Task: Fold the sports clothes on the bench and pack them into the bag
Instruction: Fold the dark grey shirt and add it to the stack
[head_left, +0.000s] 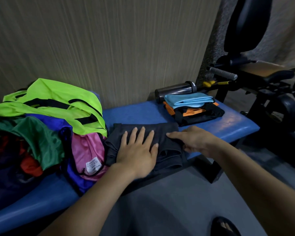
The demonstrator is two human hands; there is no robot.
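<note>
While my left hand (140, 147) lay flat with its fingers straight and spread on the dark grey garment (143, 133), my right hand (192, 142) rested at that garment's right edge with its index finger stretched out along the cloth; whether its other fingers pinched the fabric I could not tell. The garment lay partly folded on the blue table (140, 113), near the front edge, its long axis running left to right along the table. Just to its left sat a loose heap of unfolded clothes: a neon green bib (58, 103) on top, a pink piece (87, 150) with a white label, a green piece (37, 138), with red and purple beneath. Farther right stood a folded stack (194, 108), light blue over orange over black, and a steel bottle (175, 89) lay on its side behind the stack. No bag showed clearly.
</note>
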